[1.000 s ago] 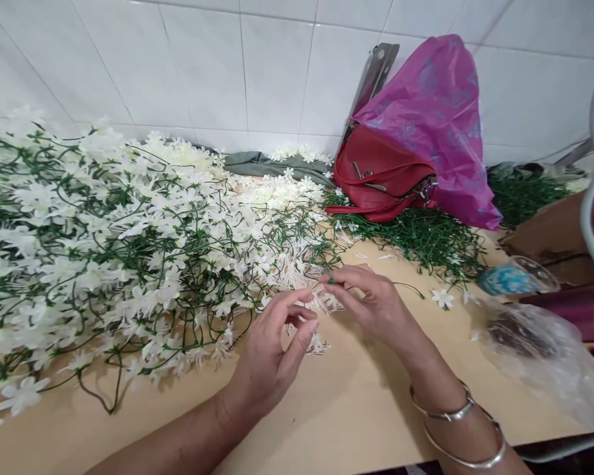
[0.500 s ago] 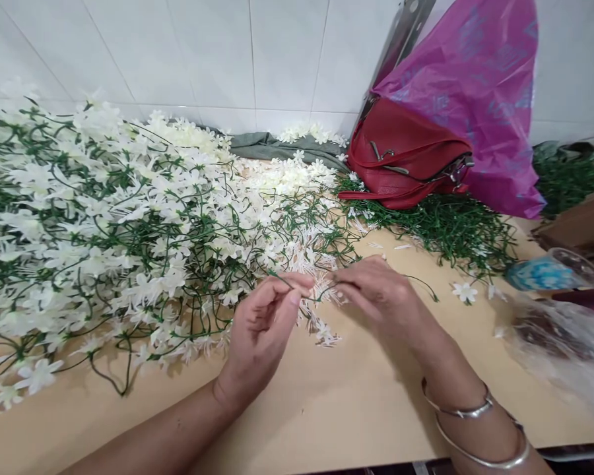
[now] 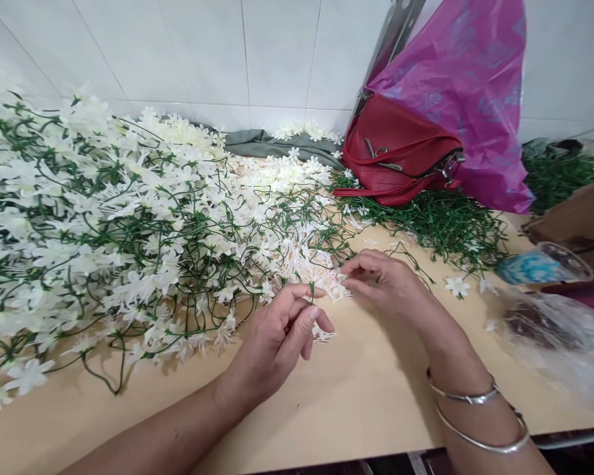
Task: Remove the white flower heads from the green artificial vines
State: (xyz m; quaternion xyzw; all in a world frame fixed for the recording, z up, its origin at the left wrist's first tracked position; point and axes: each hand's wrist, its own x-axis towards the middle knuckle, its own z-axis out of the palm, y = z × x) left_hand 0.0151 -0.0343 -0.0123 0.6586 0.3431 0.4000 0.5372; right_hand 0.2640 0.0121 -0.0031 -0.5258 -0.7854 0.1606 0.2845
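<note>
My left hand [image 3: 280, 333] is closed, with a short green plastic stem [image 3: 312, 288] pinched between thumb and forefinger. Its other fingers curl loosely above the tabletop. To its right, my right hand [image 3: 389, 280] has thumb and forefinger closed at the edge of a small heap of thin white stamens [image 3: 304, 257]; what they grip is too small to make out. A few white bits [image 3: 324, 335] lie beside my left fingertips. A large tangle of white artificial flowers [image 3: 143, 231] on green stems fills the left side.
Against the tiled wall, a red handbag [image 3: 398, 148] and a purple plastic bag [image 3: 468, 99] rest over loose green stems [image 3: 440, 221]. On the right are a tipped clear cup with blue pattern [image 3: 534, 267], a clear plastic bag [image 3: 549, 336] and a single white flower [image 3: 457, 286].
My left hand, empty one second ago, has a green stem in its fingertips. My right hand has parted from it and moved to the white stamens. The view has shifted slightly.
</note>
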